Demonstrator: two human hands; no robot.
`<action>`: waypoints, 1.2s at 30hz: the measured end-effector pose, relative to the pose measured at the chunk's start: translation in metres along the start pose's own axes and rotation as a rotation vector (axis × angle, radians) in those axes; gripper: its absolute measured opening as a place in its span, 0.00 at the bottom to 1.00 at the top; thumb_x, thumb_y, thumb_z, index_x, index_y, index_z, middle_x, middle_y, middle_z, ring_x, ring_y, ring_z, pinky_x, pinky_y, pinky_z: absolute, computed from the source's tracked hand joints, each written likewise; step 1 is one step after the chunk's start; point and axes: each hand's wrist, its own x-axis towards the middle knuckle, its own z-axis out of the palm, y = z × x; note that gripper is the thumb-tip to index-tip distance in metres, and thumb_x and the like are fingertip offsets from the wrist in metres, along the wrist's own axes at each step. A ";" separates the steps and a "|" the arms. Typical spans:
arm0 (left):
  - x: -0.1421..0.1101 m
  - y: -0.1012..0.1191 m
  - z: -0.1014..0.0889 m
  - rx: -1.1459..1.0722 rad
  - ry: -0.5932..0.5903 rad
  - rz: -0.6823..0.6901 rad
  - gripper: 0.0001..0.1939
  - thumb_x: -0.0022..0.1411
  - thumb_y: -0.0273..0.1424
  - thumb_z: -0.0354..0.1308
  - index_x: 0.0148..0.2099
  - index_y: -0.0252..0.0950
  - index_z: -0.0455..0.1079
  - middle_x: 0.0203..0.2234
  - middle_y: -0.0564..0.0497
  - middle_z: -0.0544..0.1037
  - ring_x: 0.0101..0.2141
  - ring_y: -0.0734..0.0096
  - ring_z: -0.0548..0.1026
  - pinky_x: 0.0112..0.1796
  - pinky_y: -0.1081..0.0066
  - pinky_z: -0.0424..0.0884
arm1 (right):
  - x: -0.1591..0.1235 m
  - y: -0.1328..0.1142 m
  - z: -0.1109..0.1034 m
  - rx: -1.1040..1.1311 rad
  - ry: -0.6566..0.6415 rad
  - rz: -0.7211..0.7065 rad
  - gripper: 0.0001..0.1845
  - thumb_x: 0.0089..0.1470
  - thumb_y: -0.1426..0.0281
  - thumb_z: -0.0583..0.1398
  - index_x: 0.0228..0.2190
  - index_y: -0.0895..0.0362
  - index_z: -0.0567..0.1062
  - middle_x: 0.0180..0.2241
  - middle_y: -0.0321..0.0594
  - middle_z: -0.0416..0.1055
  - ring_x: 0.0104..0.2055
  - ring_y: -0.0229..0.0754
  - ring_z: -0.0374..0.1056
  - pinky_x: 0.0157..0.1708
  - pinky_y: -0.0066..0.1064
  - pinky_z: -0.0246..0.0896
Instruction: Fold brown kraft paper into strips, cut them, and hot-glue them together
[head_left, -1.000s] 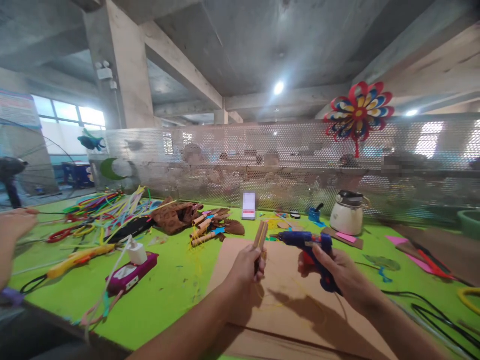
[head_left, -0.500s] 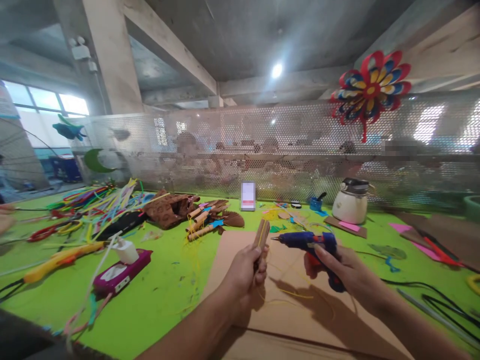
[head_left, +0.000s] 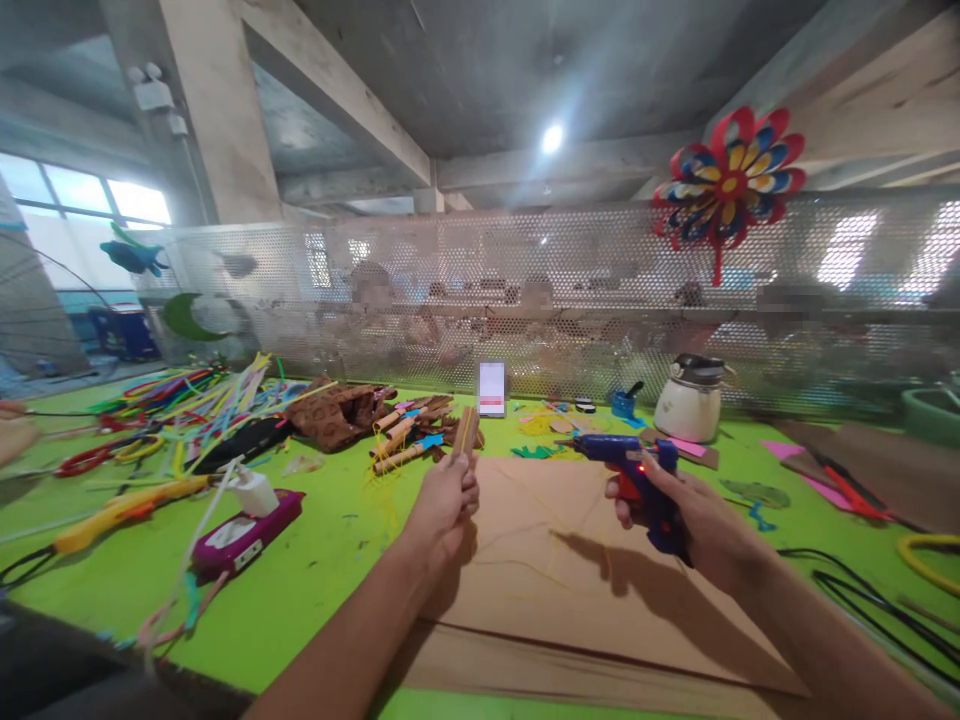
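Observation:
My left hand [head_left: 444, 500] is closed around a brown cardboard tube [head_left: 466, 432] that points up and away, with a thin yellow strand along it. Fingers cover its lower end. My right hand [head_left: 675, 500] grips a blue hot glue gun [head_left: 626, 450] with a red trigger; a small red light glows on its body and the nozzle points left. A wide gap lies between nozzle and tube. Beneath both hands is a brown cardboard sheet [head_left: 540, 570] with loose yellow strands on it.
Several small cardboard rolls [head_left: 401, 450] lie beyond my left hand. A purple power strip [head_left: 251, 530] and a yellow-handled tool [head_left: 124, 515] are at left. A phone [head_left: 491, 388] stands near the mesh partition [head_left: 420, 350]. A white kettle [head_left: 686, 405] and black cable [head_left: 862, 590] are at right.
My left hand has moved left and away with the cardboard tube. The glue gun has shifted slightly right and up, so nozzle and tube are now farther apart.

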 end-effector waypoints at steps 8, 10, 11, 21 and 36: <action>0.004 0.002 0.001 -0.012 -0.035 0.052 0.03 0.63 0.26 0.48 0.38 0.31 0.61 0.15 0.59 0.61 0.16 0.82 0.63 0.14 0.83 0.44 | 0.000 0.009 0.001 0.195 -0.112 0.042 0.21 0.55 0.54 0.57 0.37 0.59 0.74 0.31 0.43 0.74 0.26 0.37 0.67 0.27 0.28 0.61; 0.001 0.000 0.009 -0.006 -0.062 0.094 0.05 0.63 0.26 0.47 0.40 0.32 0.62 0.19 0.53 0.69 0.20 0.78 0.69 0.14 0.83 0.45 | -0.001 0.014 0.007 0.205 -0.153 0.061 0.21 0.56 0.54 0.56 0.38 0.59 0.74 0.31 0.42 0.74 0.24 0.36 0.67 0.25 0.27 0.60; 0.000 -0.001 0.014 -0.013 -0.074 0.107 0.05 0.64 0.28 0.47 0.40 0.32 0.62 0.21 0.50 0.72 0.21 0.77 0.70 0.13 0.83 0.45 | -0.003 0.017 0.011 0.208 -0.179 0.078 0.21 0.56 0.54 0.55 0.39 0.58 0.74 0.31 0.42 0.74 0.23 0.36 0.66 0.23 0.26 0.58; -0.011 -0.014 0.031 -0.064 -0.399 0.009 0.13 0.55 0.33 0.58 0.40 0.30 0.65 0.19 0.54 0.70 0.15 0.81 0.62 0.14 0.80 0.50 | -0.020 0.026 0.038 0.142 -0.334 0.159 0.24 0.57 0.52 0.52 0.38 0.60 0.74 0.23 0.42 0.72 0.19 0.36 0.62 0.16 0.25 0.49; -0.001 -0.014 0.012 0.158 -0.251 0.050 0.10 0.58 0.33 0.52 0.38 0.31 0.65 0.16 0.56 0.67 0.12 0.82 0.59 0.14 0.79 0.45 | -0.012 0.002 0.019 0.019 -0.029 -0.106 0.19 0.55 0.54 0.55 0.36 0.57 0.73 0.31 0.43 0.75 0.24 0.38 0.66 0.22 0.28 0.58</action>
